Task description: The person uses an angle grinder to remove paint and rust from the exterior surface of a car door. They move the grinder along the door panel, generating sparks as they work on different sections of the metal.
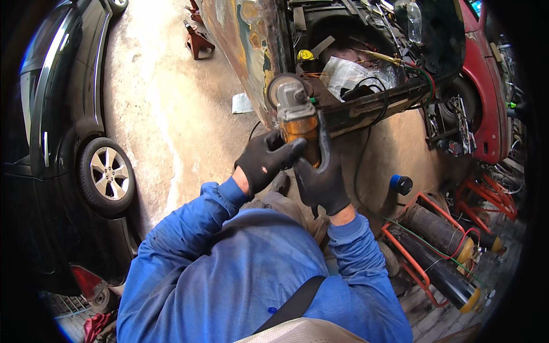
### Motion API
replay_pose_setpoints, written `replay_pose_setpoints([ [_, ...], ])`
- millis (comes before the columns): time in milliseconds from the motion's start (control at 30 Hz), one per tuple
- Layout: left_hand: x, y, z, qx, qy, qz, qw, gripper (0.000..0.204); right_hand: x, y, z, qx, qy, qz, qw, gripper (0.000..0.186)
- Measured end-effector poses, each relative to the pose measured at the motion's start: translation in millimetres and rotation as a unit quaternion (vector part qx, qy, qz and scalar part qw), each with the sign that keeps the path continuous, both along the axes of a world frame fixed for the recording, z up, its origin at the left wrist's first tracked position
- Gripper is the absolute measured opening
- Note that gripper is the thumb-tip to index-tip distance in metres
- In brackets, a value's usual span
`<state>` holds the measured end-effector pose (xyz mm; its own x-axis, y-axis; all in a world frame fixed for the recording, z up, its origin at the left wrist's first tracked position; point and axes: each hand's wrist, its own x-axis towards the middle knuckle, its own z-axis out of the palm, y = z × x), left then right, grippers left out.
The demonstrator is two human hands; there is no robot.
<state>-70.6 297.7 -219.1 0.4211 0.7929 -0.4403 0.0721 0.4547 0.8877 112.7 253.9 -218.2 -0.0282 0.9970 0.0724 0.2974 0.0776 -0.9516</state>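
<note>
Both my hands wear black gloves and hold a yellow-orange angle grinder [300, 127] with a grey metal head. My left hand [263, 161] grips the left side of its body, with a small hole in the glove near the wrist. My right hand [325, 178] wraps round the body from the right, one finger stretched along its side. The round disc [282, 83] is at the corner of an old car body [246, 43] with patchy, worn paint; whether it touches the metal is hidden by the grinder's head. Thin orange streaks show just right of the disc.
The car's open rear holds a white sheet [346, 75], a yellow tape measure [306, 55], hoses and loose parts. A black cable hangs over its edge. A red jack stand [197, 43] and dark car [57, 143] are left; gas cylinders [437, 260] lie right.
</note>
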Motion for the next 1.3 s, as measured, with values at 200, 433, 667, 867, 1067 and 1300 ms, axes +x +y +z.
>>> replay_pose_setpoints([
  [200, -1.8, 58.0, 12.0, 0.073, -0.014, 0.048, 0.996, 0.056, -3.6, 55.6, 25.1, 0.000, -0.022, -0.007, 1.000, 0.101],
  [433, -8.0, 19.7, 4.6, 0.014, -0.018, -0.001, 1.000, 0.050, -6.9, 17.6, 20.3, -0.017, -0.028, 0.002, 0.999, 0.101],
  [667, -6.5, 64.4, 17.2, 0.048, -0.033, 0.014, 0.998, 0.054, -7.7, 52.8, 25.6, 0.046, -0.017, -0.014, 0.999, 0.096],
  [867, -7.5, 49.7, 4.9, 0.065, -0.017, -0.019, 0.998, 0.048, -5.1, 35.7, 14.2, 0.001, -0.001, -0.024, 1.000, 0.097],
  [1067, -25.6, -13.2, -59.4, -0.078, 0.001, -0.161, 0.984, 0.045, -11.3, -54.4, -47.6, -0.079, -0.005, -0.039, 0.996, 0.104],
  [1300, -48.3, -39.0, -89.3, -0.132, 0.041, -0.241, 0.961, 0.057, -22.1, -103.1, -88.1, -0.091, -0.133, -0.023, 0.987, 0.099],
])
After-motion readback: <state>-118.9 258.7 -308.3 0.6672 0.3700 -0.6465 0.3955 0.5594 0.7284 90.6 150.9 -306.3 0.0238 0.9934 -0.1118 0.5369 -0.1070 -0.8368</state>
